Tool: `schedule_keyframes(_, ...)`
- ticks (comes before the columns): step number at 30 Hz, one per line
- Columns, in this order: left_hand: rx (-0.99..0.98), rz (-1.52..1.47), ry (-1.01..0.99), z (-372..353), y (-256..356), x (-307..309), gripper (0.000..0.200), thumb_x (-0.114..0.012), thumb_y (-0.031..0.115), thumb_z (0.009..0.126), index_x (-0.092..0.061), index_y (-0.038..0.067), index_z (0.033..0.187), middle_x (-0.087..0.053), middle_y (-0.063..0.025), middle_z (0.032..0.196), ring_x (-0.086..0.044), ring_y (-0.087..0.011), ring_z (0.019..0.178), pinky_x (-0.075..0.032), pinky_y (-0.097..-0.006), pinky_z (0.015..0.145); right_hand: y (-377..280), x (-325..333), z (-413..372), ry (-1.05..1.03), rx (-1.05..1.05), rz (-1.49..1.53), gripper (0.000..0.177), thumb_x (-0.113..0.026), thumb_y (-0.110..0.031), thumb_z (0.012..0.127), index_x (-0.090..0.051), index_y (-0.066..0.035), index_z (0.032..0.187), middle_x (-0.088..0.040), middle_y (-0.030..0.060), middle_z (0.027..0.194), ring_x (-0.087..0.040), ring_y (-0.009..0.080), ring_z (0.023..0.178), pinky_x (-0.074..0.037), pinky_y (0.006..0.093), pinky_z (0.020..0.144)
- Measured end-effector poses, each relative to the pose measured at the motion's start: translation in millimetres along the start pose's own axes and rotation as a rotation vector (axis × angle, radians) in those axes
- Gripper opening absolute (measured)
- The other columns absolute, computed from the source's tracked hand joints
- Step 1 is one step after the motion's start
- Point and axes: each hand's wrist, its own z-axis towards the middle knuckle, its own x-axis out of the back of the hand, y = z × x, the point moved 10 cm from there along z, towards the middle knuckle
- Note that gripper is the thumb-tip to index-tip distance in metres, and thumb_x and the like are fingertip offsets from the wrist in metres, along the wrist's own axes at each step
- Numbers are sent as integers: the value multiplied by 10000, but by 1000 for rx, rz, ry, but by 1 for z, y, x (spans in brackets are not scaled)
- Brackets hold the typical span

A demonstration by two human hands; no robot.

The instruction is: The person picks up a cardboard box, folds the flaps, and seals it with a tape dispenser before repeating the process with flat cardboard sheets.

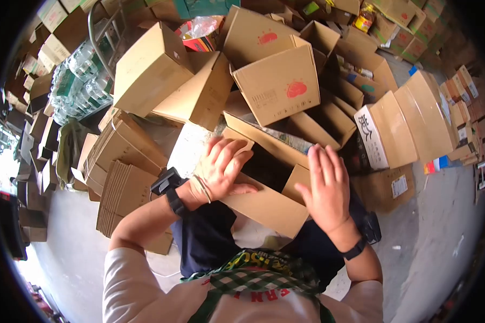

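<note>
As the carton (265, 207) slants down-right mid-frame, your half-curled left hand (219, 169), grip unclear, and flat, empty right hand (328, 191) flank it.

Stockroom or small warehouse, by the look of it. Stacked cartons (403, 46) w/ printed sides at back R, more small boxes (53, 51) piled back L. Big open boxes (277, 81) heaped mid-floor, flattened cardboard (125, 196) in stacks nearby. Plastic-wrapped bottles (81, 81) by a metal handle (95, 32), upper L; yellow bottle (365, 19) w/ red label among cartons, upper R. Bare grey floor (436, 231), approx. concrete-looking. V. bright patch (2, 156) far L.
</note>
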Motion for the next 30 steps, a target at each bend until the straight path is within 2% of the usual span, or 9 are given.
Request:
schedule_keyframes(3, 19, 176, 180, 2, 6, 13, 991, -671, 612, 578, -397, 27, 1329, -288, -237, 1409, -271, -410, 1311, -155, -595, 1048, -31, -21, -38, -104, 74, 137, 672, -623, -370, 762, -428, -14, 1297, -429, 125, 1329, -370, 299, 1252, -243, 504, 1052)
schedule_keyframes(7, 316, 316, -196, -1, -40, -14, 890, -582, 666, 702, -368, 127, 1378, -275, -266, 1411, -252, -440, 1310, -218, -529, 1057, -12, -40, -52, 89, -58, 483, 286, -544, -143, 849, -564, -23, 1107, -527, 119, 1233, -418, 307, 1236, -167, 497, 1086)
schedule_keyframes(9, 297, -90, -156, -5, -65, -16, 665, -568, 465, 832, -397, 92, 1355, -316, -252, 1395, -327, -386, 1289, -304, -426, 1041, 3, -34, -48, 254, -238, 660, 149, -489, 2, 863, -598, -31, 958, -583, 111, 1162, -453, 308, 1209, -157, 479, 1094)
schedule_keyframes(11, 224, -244, -154, -5, -86, -10, 469, -546, 241, 897, -442, 68, 1320, -344, -240, 1384, -368, -344, 1277, -327, -396, 1032, 3, -43, -36, 289, -283, 825, 206, -485, -5, 865, -592, -30, 1040, -538, 117, 1242, -432, 298, 1233, -155, 456, 1100)
schedule_keyframes(20, 205, -402, -41, -11, -105, -8, 304, -505, -14, 860, -565, 61, 1147, -303, -173, 1433, -197, -342, 1365, -215, -421, 1086, 32, -63, -36, 609, -404, 1429, 373, -507, 75, 818, -478, 15, 1186, -382, 181, 1377, -358, 252, 1290, -294, 388, 1062)
schedule_keyframes(22, 234, -411, -12, -12, -103, -6, 293, -494, -31, 855, -575, 74, 1117, -336, -161, 1415, -223, -351, 1354, -233, -431, 1079, 80, -90, -47, 622, -640, 1282, 387, -530, 63, 809, -468, 20, 1189, -474, 189, 1281, -458, 249, 1197, -330, 382, 1036)
schedule_keyframes(25, 240, -330, -26, -11, -104, -7, 267, -532, 20, 857, -577, 84, 1113, -365, -164, 1387, -286, -354, 1320, -273, -430, 1053, 142, -216, -78, 171, -955, 1146, 288, -578, -58, 821, -504, 7, 1091, -585, 191, 1102, -581, 256, 1028, -416, 382, 952)
schedule_keyframes(27, 219, -272, -29, -10, -101, -4, 257, -606, 129, 839, -583, 90, 1092, -396, -158, 1350, -357, -345, 1250, -307, -431, 1021, 135, -281, -99, -648, -750, 164, 351, -515, -330, 878, -569, -36, 1061, -588, 154, 1140, -555, 282, 1075, -445, 367, 897)
schedule_keyframes(30, 206, -244, 0, -8, -99, 1, 325, -651, 294, 803, -586, 107, 1061, -436, -153, 1307, -398, -345, 1199, -288, -458, 1011, 133, -281, -99, -512, -670, -42, 310, -543, -308, 862, -539, -16, 967, -597, 190, 1001, -573, 337, 977, -451, 411, 821)
